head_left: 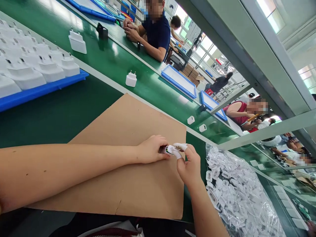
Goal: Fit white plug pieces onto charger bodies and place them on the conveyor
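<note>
Above a brown cardboard sheet [133,131], my left hand [153,149] is closed around a small white charger housing [169,150]. Its end faces right, and a bit of green and black shows inside. My right hand [191,164] wears white finger cots on thumb and index finger. Those two fingertips are pinched together right at the housing's end. Whatever sits between them is too small and too white against the cots to make out.
A blue tray [49,86] of white plug chargers [49,68] stands left. Single chargers [131,79] sit on the green conveyor belt [106,62]. At right lies a clear bag of white plastic shells [237,187]. A metal beam [242,56] slants overhead. Co-workers [158,36] sit across.
</note>
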A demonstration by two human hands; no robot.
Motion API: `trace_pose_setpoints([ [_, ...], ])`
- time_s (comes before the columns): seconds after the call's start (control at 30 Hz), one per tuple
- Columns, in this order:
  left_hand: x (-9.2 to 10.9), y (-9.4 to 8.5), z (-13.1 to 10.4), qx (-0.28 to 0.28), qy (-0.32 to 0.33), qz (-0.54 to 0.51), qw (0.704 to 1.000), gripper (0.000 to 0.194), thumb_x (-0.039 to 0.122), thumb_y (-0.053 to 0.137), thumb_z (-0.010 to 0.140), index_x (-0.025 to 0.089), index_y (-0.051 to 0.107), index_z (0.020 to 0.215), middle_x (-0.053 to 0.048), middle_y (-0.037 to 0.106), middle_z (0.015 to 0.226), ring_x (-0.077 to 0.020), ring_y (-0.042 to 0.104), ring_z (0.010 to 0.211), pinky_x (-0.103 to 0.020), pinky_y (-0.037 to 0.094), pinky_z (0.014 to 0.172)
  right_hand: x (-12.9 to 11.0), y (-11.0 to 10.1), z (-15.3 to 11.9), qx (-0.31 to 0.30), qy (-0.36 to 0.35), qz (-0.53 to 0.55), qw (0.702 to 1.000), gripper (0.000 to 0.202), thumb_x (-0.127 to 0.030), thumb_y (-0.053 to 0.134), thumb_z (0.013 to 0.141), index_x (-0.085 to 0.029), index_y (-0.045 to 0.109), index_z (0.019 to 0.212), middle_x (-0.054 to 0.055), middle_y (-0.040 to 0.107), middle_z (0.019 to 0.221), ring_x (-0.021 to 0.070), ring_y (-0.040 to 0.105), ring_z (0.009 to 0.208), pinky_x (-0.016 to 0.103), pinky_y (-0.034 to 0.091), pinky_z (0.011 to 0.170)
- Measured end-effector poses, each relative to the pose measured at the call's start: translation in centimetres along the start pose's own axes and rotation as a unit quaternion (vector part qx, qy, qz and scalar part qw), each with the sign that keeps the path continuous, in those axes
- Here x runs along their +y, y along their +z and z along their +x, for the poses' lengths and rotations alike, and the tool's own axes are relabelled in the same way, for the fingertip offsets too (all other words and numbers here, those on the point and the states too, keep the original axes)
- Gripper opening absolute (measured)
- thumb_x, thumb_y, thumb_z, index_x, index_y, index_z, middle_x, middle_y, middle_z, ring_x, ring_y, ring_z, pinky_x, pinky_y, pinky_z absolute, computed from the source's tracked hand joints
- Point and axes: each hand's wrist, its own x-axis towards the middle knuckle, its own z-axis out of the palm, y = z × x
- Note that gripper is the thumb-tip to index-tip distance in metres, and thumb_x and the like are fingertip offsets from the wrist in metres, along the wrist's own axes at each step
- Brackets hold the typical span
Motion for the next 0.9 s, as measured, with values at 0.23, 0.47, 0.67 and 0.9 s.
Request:
trace_pose_setpoints([
  [0.23, 0.1, 0.0, 0.0, -0.003, -0.009, -0.001, 1.0, 0.031, 0.049, 0.069, 0.086, 0.02, 0.063, 0.076, -0.003, 0.062, 0.078, -0.0222, 0.055, 0.079, -0.034, 0.041, 0.069, 0.3, 0.3, 0.5, -0.057, -0.002, -0.037, 0.998, 0.045, 0.0, 0.05, 0.075, -0.024, 0.069, 0.107, 0.008, 0.07, 0.099, 0.0243, 0.064, 0.094, 0.035, 0.053, 0.079],
  [0.47, 0.2, 0.0, 0.2, -0.001, -0.026, -0.002, 1.0, 0.037, 0.056, 0.067, 0.084, 0.02, 0.065, 0.078, -0.004, 0.065, 0.079, -0.0228, 0.058, 0.078, -0.034, 0.044, 0.07, -0.4, 0.2, 0.9, -0.081, 0.051, -0.087, 0.992, 0.04, 0.002, 0.051, 0.068, -0.023, 0.071, 0.092, 0.006, 0.069, 0.09, 0.0253, 0.062, 0.092, 0.034, 0.051, 0.077],
  [0.67, 1.2, 0.6, 0.0, -0.005, -0.049, 0.024, 0.998, 0.043, 0.065, 0.062, 0.085, 0.023, 0.072, 0.087, -0.005, 0.071, 0.087, -0.0255, 0.064, 0.085, -0.034, 0.05, 0.078, 0.6, 1.1, 0.3, -0.019, 0.178, 0.098, 0.979, 0.048, -0.013, 0.065, 0.081, -0.029, 0.066, 0.127, 0.001, 0.072, 0.107, 0.0183, 0.068, 0.096, 0.031, 0.055, 0.086],
  [0.9, -0.7, -3.2, 3.8, 0.039, -0.172, 0.026, 0.984, 0.048, 0.063, 0.07, 0.075, 0.024, 0.074, 0.103, -0.005, 0.076, 0.101, -0.0298, 0.068, 0.089, -0.037, 0.054, 0.079, 5.6, -6.4, -5.6, 0.048, 0.286, -0.163, 0.943, 0.012, -0.022, 0.067, 0.084, -0.023, 0.072, 0.095, 0.008, 0.072, 0.098, 0.0265, 0.064, 0.099, 0.042, 0.049, 0.089],
])
